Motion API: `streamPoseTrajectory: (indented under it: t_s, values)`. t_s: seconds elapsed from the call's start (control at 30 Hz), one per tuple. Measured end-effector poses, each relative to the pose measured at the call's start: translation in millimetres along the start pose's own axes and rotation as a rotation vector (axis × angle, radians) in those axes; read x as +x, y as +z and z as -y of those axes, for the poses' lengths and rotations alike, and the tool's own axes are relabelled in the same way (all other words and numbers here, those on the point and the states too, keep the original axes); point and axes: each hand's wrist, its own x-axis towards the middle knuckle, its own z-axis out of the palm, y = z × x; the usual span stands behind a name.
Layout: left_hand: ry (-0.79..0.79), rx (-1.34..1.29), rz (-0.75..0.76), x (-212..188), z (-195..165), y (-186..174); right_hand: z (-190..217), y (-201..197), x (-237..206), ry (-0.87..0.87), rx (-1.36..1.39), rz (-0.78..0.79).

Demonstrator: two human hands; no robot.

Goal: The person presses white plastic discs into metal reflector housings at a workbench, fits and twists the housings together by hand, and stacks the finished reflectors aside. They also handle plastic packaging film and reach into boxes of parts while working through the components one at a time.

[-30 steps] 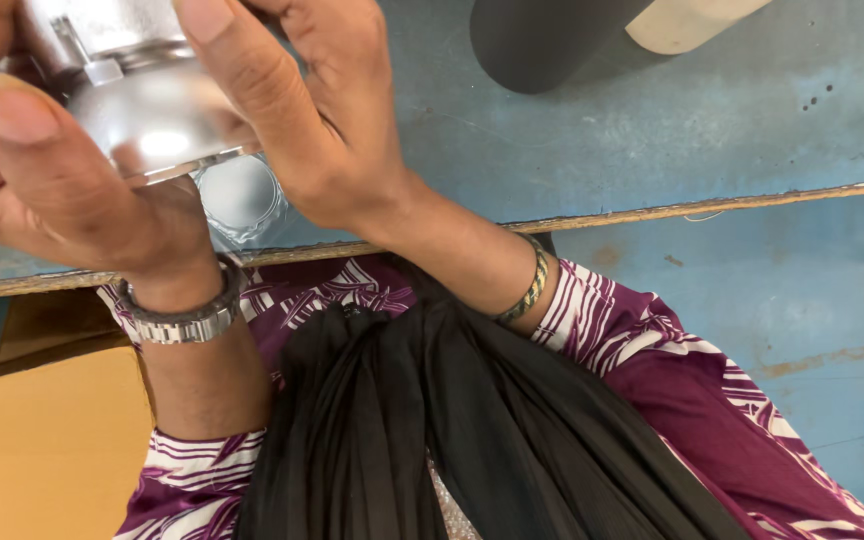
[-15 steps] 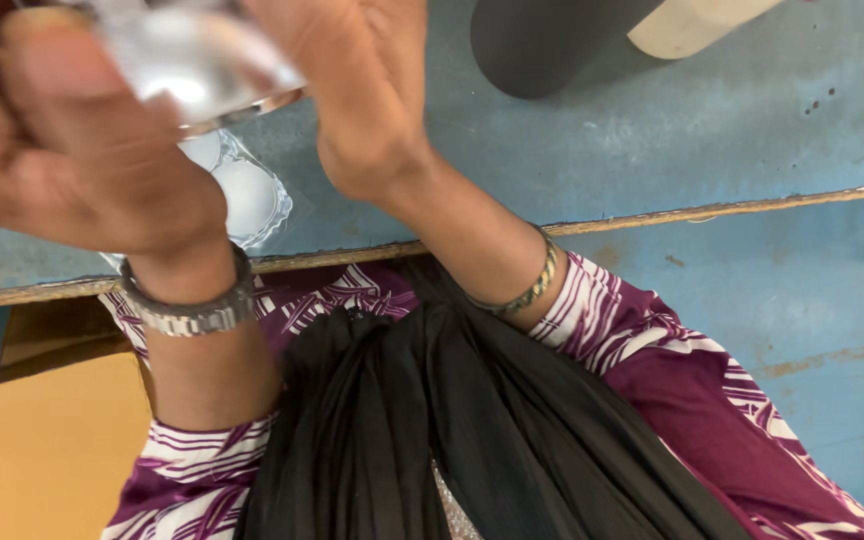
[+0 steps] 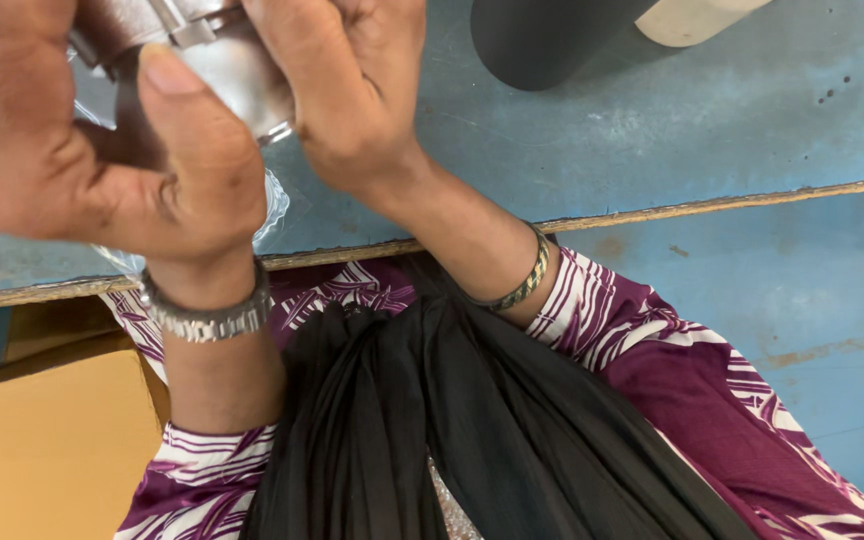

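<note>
A: We note the shiny silver metal part point(image 3: 217, 50), rounded with a squared fitting on top, held up near the camera over the worn blue-painted table top point(image 3: 652, 150). That table is our landmark.

B: Agreed. Our left hand point(image 3: 102, 150) is closed round the part from its left side, the thumb point(image 3: 192, 130) laid across the front of it. Our right hand point(image 3: 352, 90) curls over it from the right, fingers bent against the metal. Both grip the same piece; we cannot tell how the fingertips sit behind it.

A: We log a silver link-band wristwatch point(image 3: 207, 318) on the left wrist, hanging just past the table's near edge. A thin gold-and-green bangle point(image 3: 524, 285) sits on the right wrist, also just off that edge.

B: On the table, below the part, lies a crumpled clear plastic wrapper point(image 3: 270, 205), reaching to the near edge; the left hand covers most of it.

A: At the far side of the table stands a dark grey cylinder point(image 3: 542, 35), and just beside it a pale beige rounded object point(image 3: 692, 15), both cut off by the frame.

B: Below the table edge we see purple-and-white patterned sleeves point(image 3: 592, 310) and a black pleated cloth point(image 3: 432, 430) on the lap. Left of that, under the table, a flat yellow-brown surface point(image 3: 42, 450).
</note>
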Motion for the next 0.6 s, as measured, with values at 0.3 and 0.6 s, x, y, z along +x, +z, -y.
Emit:
streamPoseTrajectory:
  t_s: [0.3,0.6]
  values:
    - [-0.018,-0.052,-0.194,-11.1,8.9,15.6,-20.8,6.6,-16.3,-0.119,0.046,-0.213]
    - [-0.211,0.036,-0.149,-3.8,-24.9,17.6,-2.7,1.0,-3.0,0.040,0.248,-0.061]
